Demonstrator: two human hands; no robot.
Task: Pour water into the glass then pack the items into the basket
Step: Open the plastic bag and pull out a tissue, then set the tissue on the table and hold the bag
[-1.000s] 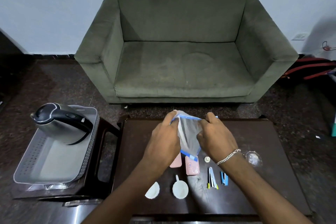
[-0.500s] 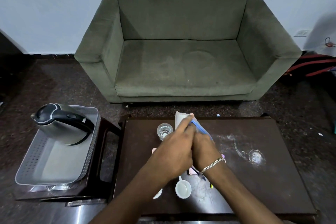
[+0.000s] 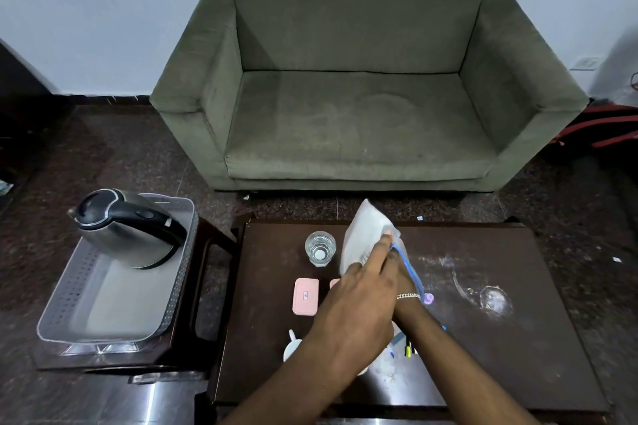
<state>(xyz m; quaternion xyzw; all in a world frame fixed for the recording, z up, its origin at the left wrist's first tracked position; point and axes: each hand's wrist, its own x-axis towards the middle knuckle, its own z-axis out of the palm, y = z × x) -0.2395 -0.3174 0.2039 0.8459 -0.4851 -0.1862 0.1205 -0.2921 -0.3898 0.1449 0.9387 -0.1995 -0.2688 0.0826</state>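
Note:
On the dark coffee table [image 3: 500,366], my left hand [image 3: 359,290] and my right hand [image 3: 403,274] are pressed together on a translucent zip bag [image 3: 366,235] with a blue edge. The left hand lies over the right and hides most of it. The bag's top corner points up and away from me. Just left of the bag stands a clear glass [image 3: 320,248] with water in it. A steel kettle [image 3: 127,231] with a black handle sits in the grey perforated basket [image 3: 103,307] on the side table at the left.
One pink case [image 3: 304,297] lies flat near the glass, and a second [image 3: 334,283] is mostly under my left hand. A white scoop [image 3: 291,347], a purple bit [image 3: 429,298] and pens [image 3: 409,350] peek out around my arms. A water spill [image 3: 493,300] marks the table's right. The green sofa [image 3: 359,121] stands behind.
My hands came together from holding the bag apart and upright, and now press it lower and tilted to the right. The glass and the left pink case have come into sight.

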